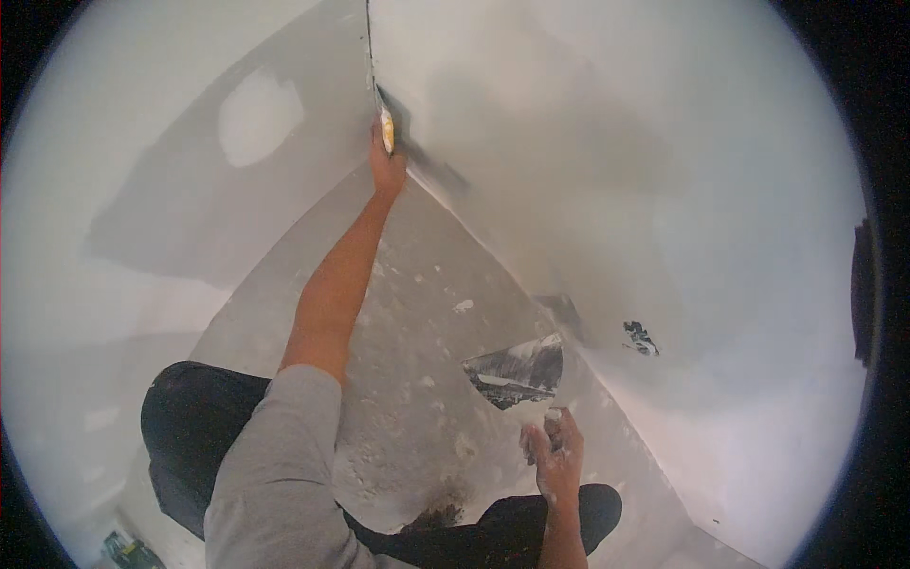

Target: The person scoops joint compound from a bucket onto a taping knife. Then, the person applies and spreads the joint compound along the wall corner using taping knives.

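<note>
Far below and left of left grip (pixel 387 173): green-and-dark object (pixel 131 550), too blurred to identify. Left of left grip, on left wall (pixel 190 90): pale patch (pixel 261 119) within a grey area; compound or light, cannot tell. Below left grip, toward lower left: dark-clad knee (pixel 194 427), grey sleeve (pixel 284 465) beside it.

Left grip: closed around yellow-handled knife (pixel 388 133), held with blade end at the inner corner of the walls. Stage, by judgement: partway. Just above left grip: dark corner gap (pixel 370 43), running up out of view; apparently unfilled there, so judged as work left. Below left grip, slanting rightward: pale floor seam (pixel 474 235), without such a dark line; treated or untouched, cannot tell.

Between both grips: grey floor (pixel 408 332), specked with white. Lower left of right grip (pixel 555 444): dark smudge (pixel 436 507).

Right grip: thumb and fingers clamped on broad blade (pixel 517 365) at its near end; handle out of sight. On the blade, just above right grip: white compound (pixel 527 412), so supply judged not spent. Above and right of right grip: dark scuffed patch (pixel 642 339) on right wall (pixel 607 142), not covered over; perhaps also left to do.
</note>
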